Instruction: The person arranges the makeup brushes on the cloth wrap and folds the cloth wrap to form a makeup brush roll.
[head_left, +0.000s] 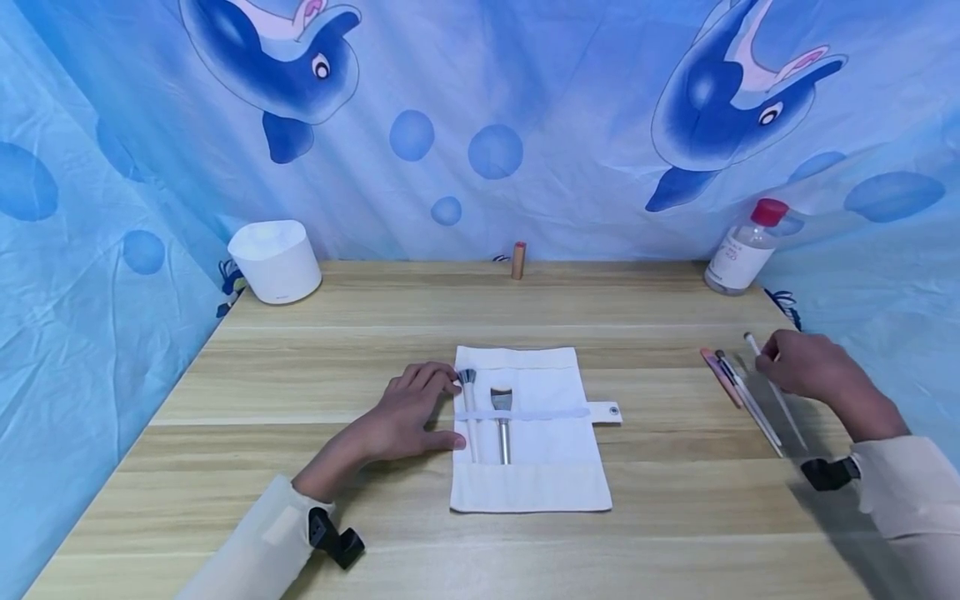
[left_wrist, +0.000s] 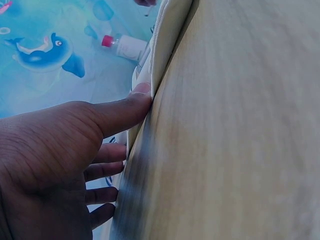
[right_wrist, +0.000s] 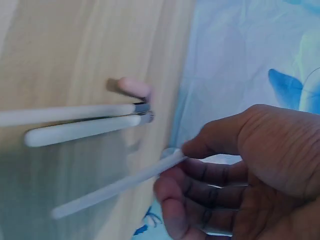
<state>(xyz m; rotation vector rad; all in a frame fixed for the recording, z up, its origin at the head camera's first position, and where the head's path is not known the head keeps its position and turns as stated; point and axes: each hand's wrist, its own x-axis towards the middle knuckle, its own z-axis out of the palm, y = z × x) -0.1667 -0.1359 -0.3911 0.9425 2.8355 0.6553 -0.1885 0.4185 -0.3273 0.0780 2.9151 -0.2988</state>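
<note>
A white fabric brush roll [head_left: 551, 490] lies unfolded on the table. Two makeup brushes sit in it under an elastic band: a white-handled one [head_left: 470, 408] at the left edge and a flat-headed silver one [head_left: 504, 442]. My left hand [head_left: 408, 415] rests at the roll's left edge, fingers extended, thumb touching the cloth in the left wrist view. On the right, my right hand [head_left: 806, 367] pinches a slim white makeup brush [right_wrist: 115, 189] between thumb and fingers, its handle slanting down toward the table. Beside it lie white-handled brushes [right_wrist: 80, 131] and a short pink item [head_left: 722, 379].
A white rounded container [head_left: 276, 262] stands at the back left. At the back middle is a small brown tube [head_left: 518, 261]. A clear bottle with a red cap [head_left: 742, 254] stands at the back right. The roll's snap tab [head_left: 604, 412] sticks out rightward.
</note>
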